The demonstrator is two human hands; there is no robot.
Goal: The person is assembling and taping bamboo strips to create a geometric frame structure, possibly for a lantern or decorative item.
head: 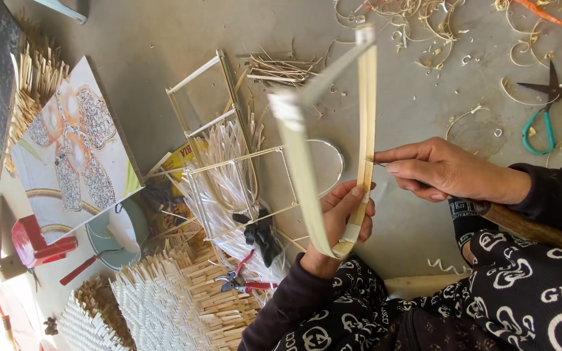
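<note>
The left hand (341, 221) is clenched around the lower end of a bent bamboo strip (307, 169), fingers wrapped over the point where its two arms meet. The strip forms a narrow V held up above the floor (411, 227): one pale arm runs up and left to a taped end, the other rises nearly straight to a second taped tip. Two patches of white tape (287, 107) show near the top, and a third wraps the strip just under the left fingers.

The right hand (447, 172) is closed on one knife (521, 224), whose brown wooden handle sticks out behind the wrist; the blade is mostly hidden by the fingers, and its tip touches the upright arm of the strip.

On the floor lie two cutting tools: one pair of scissors (541, 110) with green loops at the upper right, well apart from the hands, and one red-handled pair of pliers (242, 281) on a woven mat (177, 305) at the lower middle. One frame (229, 162) of thin sticks lies just left of the strip, over a bunch of pale fibres. One patterned tile (73, 149) rests further left, with one red tool (34, 244) below it. Curled shavings (411, 26), too many to count, are scattered along the top.
</note>
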